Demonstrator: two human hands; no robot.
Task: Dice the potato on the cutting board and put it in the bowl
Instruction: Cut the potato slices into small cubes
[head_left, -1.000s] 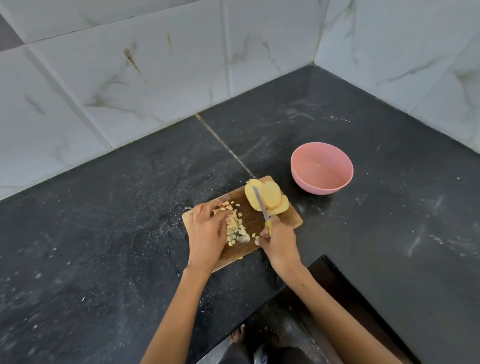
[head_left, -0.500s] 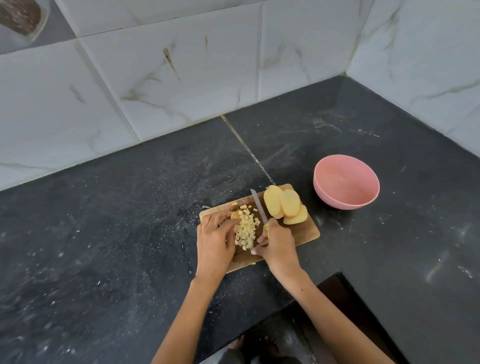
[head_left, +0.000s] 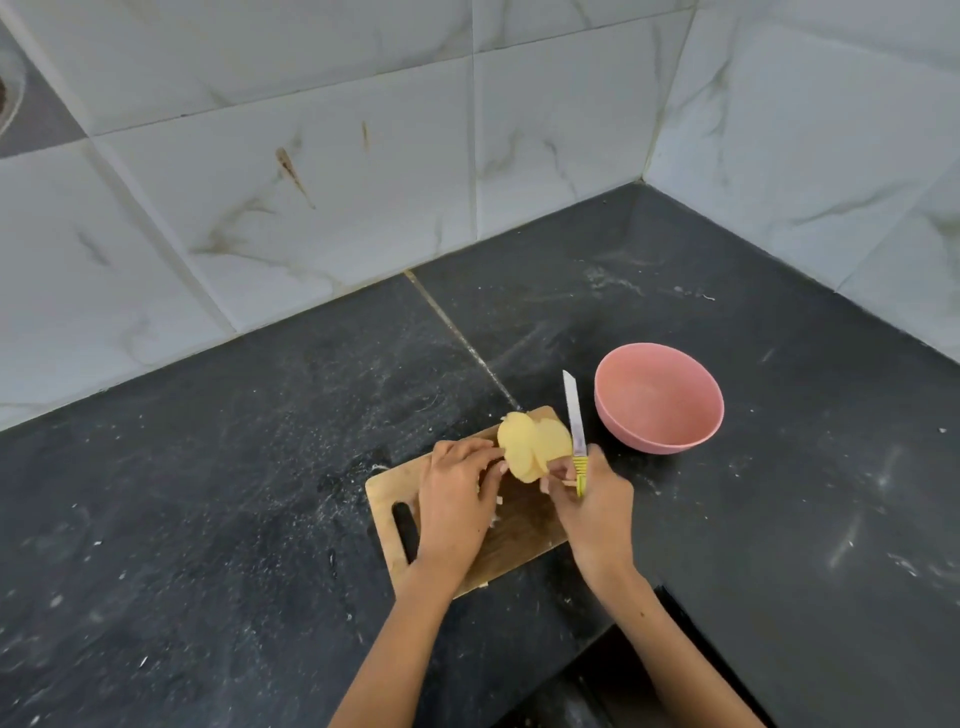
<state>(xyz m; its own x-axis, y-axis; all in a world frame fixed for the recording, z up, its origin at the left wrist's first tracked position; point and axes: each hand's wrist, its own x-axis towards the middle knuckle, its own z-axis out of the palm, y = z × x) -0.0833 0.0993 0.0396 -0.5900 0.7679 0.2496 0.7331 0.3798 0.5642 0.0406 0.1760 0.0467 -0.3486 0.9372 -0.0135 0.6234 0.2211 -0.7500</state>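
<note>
Head view. Risk first: blade of the small yellow-handled knife (head_left: 575, 431) is pointing up and away toward the far wall while the right hand (head_left: 589, 501) is curling round its handle and, apparently with the same fingers, pinching the near right edge of the potato slices. Judgement: one hand doing two jobs is leaving the handle loosely controlled; the knife could be twisting or slipping toward the fingers. Left hand (head_left: 457, 499) is gripping the left edge of the stack of pale yellow round potato slices (head_left: 530, 447), fingertips touching it. Slices are looking wet and smooth, so the stack could be sliding apart or tipping off the far edge of the rectangular wooden cutting board (head_left: 519, 530), which they are overhanging slightly. A few small diced bits (head_left: 497, 501) are showing just beside the left hand; most of that spot is hidden under the hand, so a sweep of the wrist could be scattering them onto the black stone counter (head_left: 234, 493).

Task thing: slices are thick, overlapping, fanned, lying at the far end of the board, undiced. Round pink bowl (head_left: 658, 397) is sitting just right of the board, holding nothing visible.
</note>
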